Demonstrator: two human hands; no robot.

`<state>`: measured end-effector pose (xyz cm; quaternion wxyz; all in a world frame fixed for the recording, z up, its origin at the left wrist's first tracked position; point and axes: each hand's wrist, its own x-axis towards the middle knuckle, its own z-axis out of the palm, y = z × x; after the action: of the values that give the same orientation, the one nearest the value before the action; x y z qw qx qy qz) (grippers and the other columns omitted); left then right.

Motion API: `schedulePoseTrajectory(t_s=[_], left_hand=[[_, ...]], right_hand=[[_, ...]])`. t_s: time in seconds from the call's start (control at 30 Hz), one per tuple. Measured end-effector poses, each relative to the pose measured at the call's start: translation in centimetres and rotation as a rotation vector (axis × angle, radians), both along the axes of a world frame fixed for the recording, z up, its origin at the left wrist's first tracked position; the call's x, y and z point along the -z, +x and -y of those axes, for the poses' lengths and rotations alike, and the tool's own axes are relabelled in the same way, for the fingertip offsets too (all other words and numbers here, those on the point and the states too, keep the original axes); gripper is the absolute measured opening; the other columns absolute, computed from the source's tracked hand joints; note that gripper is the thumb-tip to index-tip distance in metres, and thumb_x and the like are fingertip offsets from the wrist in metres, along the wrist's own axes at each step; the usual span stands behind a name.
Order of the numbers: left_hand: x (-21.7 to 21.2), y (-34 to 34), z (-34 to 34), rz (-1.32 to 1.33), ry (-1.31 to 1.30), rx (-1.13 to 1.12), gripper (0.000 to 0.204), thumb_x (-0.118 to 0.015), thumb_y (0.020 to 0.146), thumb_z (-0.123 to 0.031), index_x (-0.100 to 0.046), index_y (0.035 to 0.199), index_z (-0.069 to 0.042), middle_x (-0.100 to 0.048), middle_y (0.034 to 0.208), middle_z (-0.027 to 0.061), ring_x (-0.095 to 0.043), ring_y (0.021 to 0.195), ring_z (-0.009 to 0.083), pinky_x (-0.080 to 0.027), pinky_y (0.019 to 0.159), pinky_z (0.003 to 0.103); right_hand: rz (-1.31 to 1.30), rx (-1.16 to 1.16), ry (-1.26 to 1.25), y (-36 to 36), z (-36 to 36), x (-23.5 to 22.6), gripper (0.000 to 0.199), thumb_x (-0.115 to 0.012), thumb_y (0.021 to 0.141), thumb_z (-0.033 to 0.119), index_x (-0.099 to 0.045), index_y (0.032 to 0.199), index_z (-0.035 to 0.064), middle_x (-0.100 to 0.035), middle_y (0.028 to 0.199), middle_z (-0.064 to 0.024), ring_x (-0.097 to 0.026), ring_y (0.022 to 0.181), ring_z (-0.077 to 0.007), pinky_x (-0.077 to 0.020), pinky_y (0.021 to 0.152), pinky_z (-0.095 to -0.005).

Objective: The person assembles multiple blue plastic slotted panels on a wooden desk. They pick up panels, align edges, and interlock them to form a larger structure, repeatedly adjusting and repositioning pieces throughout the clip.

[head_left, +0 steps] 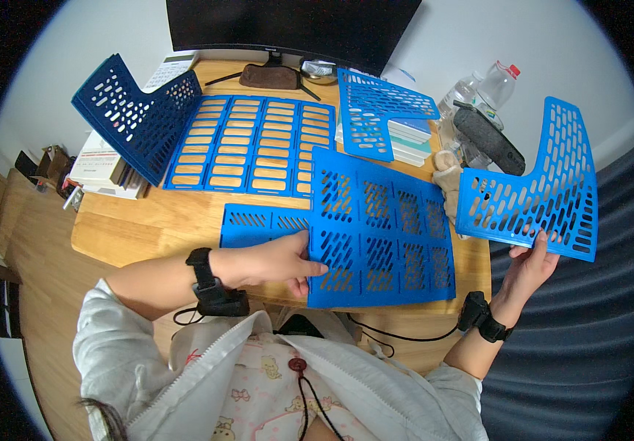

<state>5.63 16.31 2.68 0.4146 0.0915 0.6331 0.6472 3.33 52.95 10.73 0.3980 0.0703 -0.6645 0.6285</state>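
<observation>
My left hand (pixel 282 262) grips the left edge of a blue rectangular slotted plastic panel (pixel 382 231), thumb on top, at the table's near side. Out to the right, my right hand (pixel 533 266) pinches the lower edge of a blue L-shaped perforated side panel (pixel 539 197), raised at the table's right edge. Partly under the rectangular panel lies another blue slotted panel (pixel 254 234). Farther back, a blue grid panel (pixel 262 140) lies flat. A second L-shaped panel (pixel 383 110) rests on books, and dark blue L-shaped panels (pixel 134 110) lean at the left.
A monitor (pixel 287 26) stands at the back, with a brown pouch (pixel 268 76) before it. Books sit at the left (pixel 104 165) and under the back panel. Clear plastic bottles (pixel 497 84) and a dark grey elongated case (pixel 488 136) crowd the right rear. Dark curtain fabric (pixel 574 331) hangs right.
</observation>
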Motion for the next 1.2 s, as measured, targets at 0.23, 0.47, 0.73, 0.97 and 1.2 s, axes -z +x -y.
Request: schedulePoseTrajectory(t_s=[0.23, 0.47, 0.73, 0.97, 1.2], left_hand=[[0.9, 0.2, -0.4, 0.058, 0.032, -0.1, 0.063, -0.059, 0.085, -0.013, -0.018, 0.129, 0.007, -0.056, 0.084, 0.0122, -0.062, 0.071, 0.0195, -0.054, 0.062, 0.029], [1.9, 2.3, 1.4, 0.194, 0.175, -0.086, 0.071, -0.05, 0.086, -0.006, -0.002, 0.138, 0.003, -0.05, 0.108, 0.0142, -0.06, 0.087, 0.0216, -0.051, 0.078, 0.029], [1.1, 2.4, 6.6, -0.43, -0.25, 0.007, 0.049, -0.065, 0.079, -0.013, -0.042, 0.122, -0.004, -0.051, 0.115, 0.0134, -0.057, 0.093, 0.0189, -0.049, 0.074, 0.029], [0.9, 1.4, 10.2, -1.302, -0.774, -0.034, 0.085, -0.076, 0.061, -0.027, -0.033, 0.13, -0.002, -0.042, 0.126, 0.02, -0.039, 0.118, 0.0349, -0.032, 0.099, 0.042], [2.0, 0.2, 10.1, -1.258, -0.771, 0.12, 0.091, -0.076, 0.061, -0.033, -0.029, 0.133, -0.002, -0.039, 0.129, 0.0222, -0.037, 0.121, 0.0356, -0.029, 0.101, 0.043]], right_hand=[[-0.009, -0.052, -0.002, -0.2, 0.6, 0.6, 0.019, -0.047, 0.09, 0.008, -0.044, 0.108, 0.0027, -0.06, 0.085, -0.0157, -0.049, 0.044, -0.011, -0.0385, 0.039, -0.0185], [0.014, -0.134, 0.023, -0.5, 0.3, 0.8, 0.016, -0.052, 0.088, 0.008, -0.048, 0.102, 0.0018, -0.059, 0.078, -0.0128, -0.058, 0.061, -0.0166, -0.0428, 0.044, -0.0225], [0.043, -0.135, 0.062, -0.9, 1.5, 0.6, 0.015, -0.048, 0.088, 0.006, -0.049, 0.103, 0.0007, -0.06, 0.073, -0.014, -0.053, 0.05, -0.0142, -0.0456, 0.051, -0.0242], [0.121, -0.258, -0.06, -0.9, 4.8, 2.2, 0.028, -0.046, 0.09, 0.007, -0.044, 0.117, 0.0015, -0.057, 0.104, -0.012, -0.057, 0.082, -0.0164, -0.049, 0.071, -0.0313], [0.297, -0.315, -0.422, -0.6, 6.9, 6.6, 0.032, -0.051, 0.09, 0.021, -0.047, 0.117, 0.0046, -0.056, 0.107, -0.0071, -0.054, 0.089, -0.0133, -0.0447, 0.077, -0.0305]])
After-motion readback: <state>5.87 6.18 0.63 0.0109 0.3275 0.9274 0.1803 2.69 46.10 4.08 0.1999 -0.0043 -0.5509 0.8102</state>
